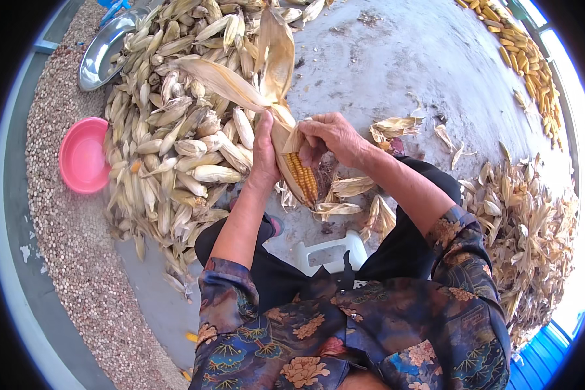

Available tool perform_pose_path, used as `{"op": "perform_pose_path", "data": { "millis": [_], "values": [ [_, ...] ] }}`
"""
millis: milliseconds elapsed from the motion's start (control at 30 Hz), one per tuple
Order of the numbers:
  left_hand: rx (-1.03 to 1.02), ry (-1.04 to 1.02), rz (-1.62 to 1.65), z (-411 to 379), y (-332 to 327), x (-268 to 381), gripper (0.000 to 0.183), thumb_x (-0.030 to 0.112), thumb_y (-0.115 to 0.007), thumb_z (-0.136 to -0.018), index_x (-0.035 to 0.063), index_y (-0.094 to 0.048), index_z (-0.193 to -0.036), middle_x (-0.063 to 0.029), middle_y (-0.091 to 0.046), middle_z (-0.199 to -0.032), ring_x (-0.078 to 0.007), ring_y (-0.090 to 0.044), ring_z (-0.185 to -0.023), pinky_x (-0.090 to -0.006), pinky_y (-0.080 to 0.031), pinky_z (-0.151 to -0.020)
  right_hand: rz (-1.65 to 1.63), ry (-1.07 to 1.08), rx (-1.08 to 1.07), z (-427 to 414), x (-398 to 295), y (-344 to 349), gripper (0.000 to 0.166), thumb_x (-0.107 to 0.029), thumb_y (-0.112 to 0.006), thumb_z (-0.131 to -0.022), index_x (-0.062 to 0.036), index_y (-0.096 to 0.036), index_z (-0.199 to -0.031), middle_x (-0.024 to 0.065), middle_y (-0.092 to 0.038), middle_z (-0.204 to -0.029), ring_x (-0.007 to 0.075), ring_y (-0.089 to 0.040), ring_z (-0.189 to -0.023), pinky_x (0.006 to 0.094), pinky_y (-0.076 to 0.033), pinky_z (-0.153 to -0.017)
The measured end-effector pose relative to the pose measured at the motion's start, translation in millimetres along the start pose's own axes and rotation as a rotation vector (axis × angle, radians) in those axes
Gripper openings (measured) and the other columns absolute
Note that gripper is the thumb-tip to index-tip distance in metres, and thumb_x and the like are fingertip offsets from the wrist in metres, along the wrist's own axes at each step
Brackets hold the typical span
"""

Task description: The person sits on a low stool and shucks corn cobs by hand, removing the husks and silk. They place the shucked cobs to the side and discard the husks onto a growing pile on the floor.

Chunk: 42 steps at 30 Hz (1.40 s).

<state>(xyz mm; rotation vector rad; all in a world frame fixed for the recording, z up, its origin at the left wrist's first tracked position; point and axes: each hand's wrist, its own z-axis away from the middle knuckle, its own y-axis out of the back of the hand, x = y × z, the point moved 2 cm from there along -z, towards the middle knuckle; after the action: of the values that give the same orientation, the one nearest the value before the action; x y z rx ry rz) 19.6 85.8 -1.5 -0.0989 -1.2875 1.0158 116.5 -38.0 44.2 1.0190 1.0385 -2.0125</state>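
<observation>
An ear of corn (302, 178) with yellow kernels showing at its lower end points down in front of me. My left hand (264, 148) is wrapped around its husked left side. Dry husk leaves (275, 58) are peeled back and stand up beyond the ear's base. On the ear's right side, my right hand (326, 139) pinches a flap of husk (293, 140) at mid-length. Some of its fingertips are hidden behind the hand and husk. Loose husk pieces (351, 186) lie on the floor beneath and beside the ear.
A large heap of unhusked corn (185, 146) lies to the left, beside a pink basin (82, 156) and a metal basin (102, 56). Husked cobs (526, 58) line the far right. A pile of husks (521, 234) rises at right. A pale plastic stool (331, 253) is under me.
</observation>
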Motion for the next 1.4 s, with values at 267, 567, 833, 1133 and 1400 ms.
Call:
{"op": "perform_pose_path", "data": {
  "millis": [267, 567, 833, 1133, 1400],
  "values": [
    [-0.164, 0.219, 0.092, 11, -23, -19, 0.057, 0.048, -0.049, -0.091, 0.0034, -0.046, -0.126, -0.0083, -0.059, -0.107, -0.0150, -0.060, -0.092, -0.0300, -0.052, -0.080, -0.372, 0.196, 0.349, -26, -21, 48, 0.029, -0.017, -0.054, -0.089, -0.0021, -0.047, -0.065, 0.0193, -0.062, -0.066, 0.0283, -0.062, -0.052, 0.0391, -0.055, -0.052],
    [0.013, 0.032, 0.189, -1, -21, 7, 0.061, 0.055, -0.042, -0.090, 0.0042, -0.047, -0.123, -0.0111, -0.058, -0.107, -0.0224, -0.059, -0.095, -0.0365, -0.051, -0.083, 0.724, 0.266, 0.436, -21, 25, 2, 0.080, -0.057, -0.055, -0.084, 0.0062, -0.032, -0.127, 0.0276, -0.051, -0.120, 0.0355, -0.056, -0.106, 0.0423, -0.047, -0.086],
    [-0.067, 0.165, 0.260, -2, -12, -10, 0.055, 0.048, -0.040, -0.094, 0.0035, -0.045, -0.126, -0.0129, -0.056, -0.116, -0.0234, -0.056, -0.104, -0.0364, -0.046, -0.092, 0.657, 0.243, 0.477, -15, 16, -13, 0.044, -0.038, -0.060, -0.087, 0.0029, -0.047, -0.099, 0.0238, -0.061, -0.082, 0.0277, -0.062, -0.076, 0.0390, -0.046, -0.067],
    [-0.249, 0.235, -0.284, 17, -19, 2, 0.074, 0.001, -0.074, -0.069, 0.0029, -0.035, -0.131, -0.0098, -0.053, -0.117, -0.0206, -0.054, -0.107, -0.0321, -0.046, -0.090, 0.706, 0.377, 0.526, -19, 11, 5, 0.023, -0.019, -0.061, -0.085, 0.0002, -0.051, -0.093, 0.0232, -0.061, -0.078, 0.0356, -0.062, -0.073, 0.0397, -0.047, -0.065],
    [-0.217, 0.044, -0.836, 6, 17, -30, 0.044, -0.001, -0.068, -0.063, 0.0013, -0.058, -0.106, -0.0053, -0.064, -0.099, -0.0164, -0.060, -0.094, -0.0293, -0.048, -0.081, 0.618, 0.116, 0.221, -1, 32, -7, 0.022, -0.017, -0.061, -0.086, 0.0019, -0.058, -0.096, 0.0057, -0.058, -0.075, 0.0110, -0.051, -0.070, 0.0307, -0.045, -0.062]
  ]
}}
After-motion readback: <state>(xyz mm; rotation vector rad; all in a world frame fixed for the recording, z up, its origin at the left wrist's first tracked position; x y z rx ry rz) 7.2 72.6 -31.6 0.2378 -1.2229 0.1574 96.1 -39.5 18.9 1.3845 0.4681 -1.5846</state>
